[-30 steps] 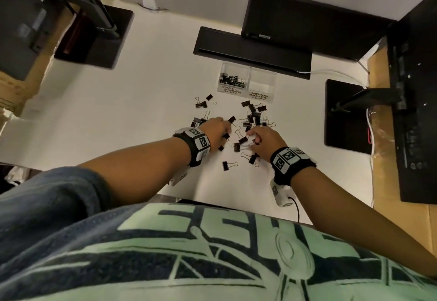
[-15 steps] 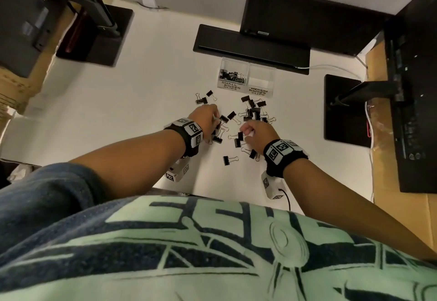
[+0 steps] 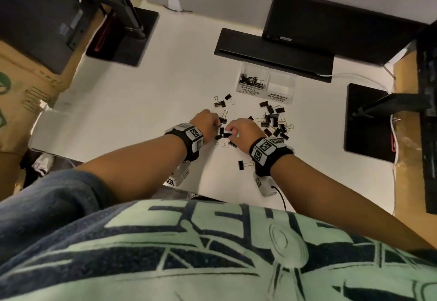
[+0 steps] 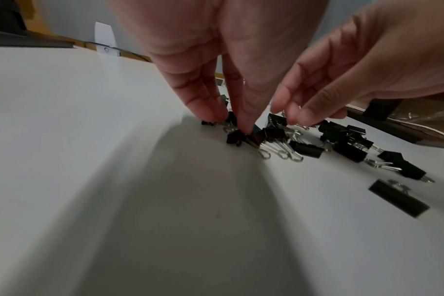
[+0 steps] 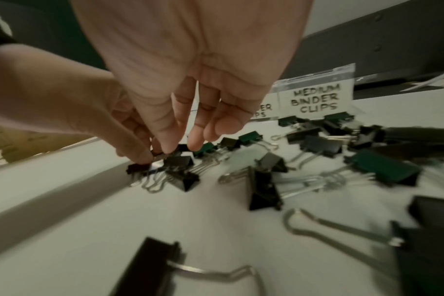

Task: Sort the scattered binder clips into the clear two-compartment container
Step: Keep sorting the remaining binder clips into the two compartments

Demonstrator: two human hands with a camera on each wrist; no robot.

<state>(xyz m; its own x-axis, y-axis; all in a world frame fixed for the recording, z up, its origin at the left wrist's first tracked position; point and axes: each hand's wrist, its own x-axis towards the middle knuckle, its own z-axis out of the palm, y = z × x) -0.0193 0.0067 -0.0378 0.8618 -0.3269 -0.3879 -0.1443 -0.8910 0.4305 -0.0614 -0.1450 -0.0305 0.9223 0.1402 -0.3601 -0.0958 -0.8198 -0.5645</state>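
Note:
Black binder clips [image 3: 274, 123] lie scattered on the white desk [image 3: 142, 111]. At the back stands the clear two-compartment container [image 3: 267, 85]: small clips fill its left compartment, and the right one, labelled medium [image 5: 316, 98], looks empty. My left hand [image 3: 218, 124] reaches down and pinches a small clip [image 4: 232, 119] between thumb and fingers [image 4: 208, 110]. My right hand [image 3: 230, 131] is close beside it. Its fingertips [image 5: 169, 146] point down and touch the same little cluster of clips [image 5: 180, 160], and I see nothing gripped in them.
A black keyboard [image 3: 272, 52] and a monitor [image 3: 331, 24] sit right behind the container. Monitor bases stand at the back left [image 3: 123, 38] and at the right [image 3: 366, 123]. One loose clip [image 3: 244, 164] lies near my right wrist. Cardboard boxes flank the desk.
My right hand has moved left, and both hands now meet over one small cluster. The left hand has closed its fingers on a small clip.

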